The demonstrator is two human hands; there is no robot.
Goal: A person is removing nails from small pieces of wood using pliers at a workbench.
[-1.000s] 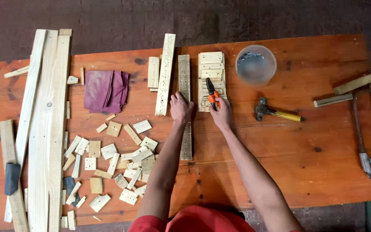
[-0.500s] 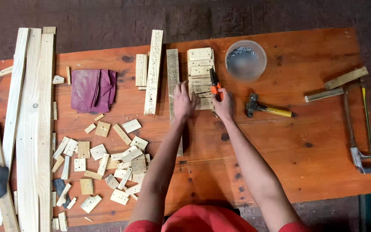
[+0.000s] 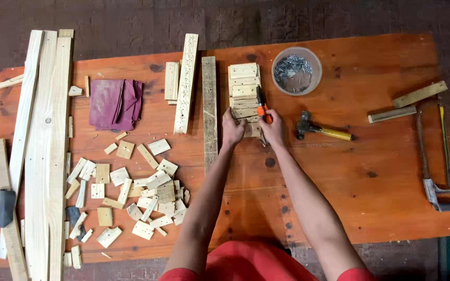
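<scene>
Both hands at centre frame: left hand (image 3: 232, 130) curled over the near end of a slatted wooden panel (image 3: 245, 91), steadying it; right hand (image 3: 273, 129) closed round orange-handled pliers (image 3: 261, 106), jaws lying on the slats, which run up toward the top centre of the frame. Risk, as I judge it: the tool may slip off a slat toward the left fingers close beside it, or the thin wood may split under pressure. Adjacent items: clear tub of nails (image 3: 296, 70) upper right of the panel; yellow-handled hammer (image 3: 321, 129) just right of the right hand; hacksaw (image 3: 438, 161) at far right. Long strip (image 3: 209, 112) touching the left hand; heap of small offcuts (image 3: 131, 187) lower left; purple cloth (image 3: 114, 104) upper left; planks (image 3: 42, 151) along the left edge. Surface: orange-stained wooden bench (image 3: 371, 208), knotted and scuffed, on a dark rough floor.
</scene>
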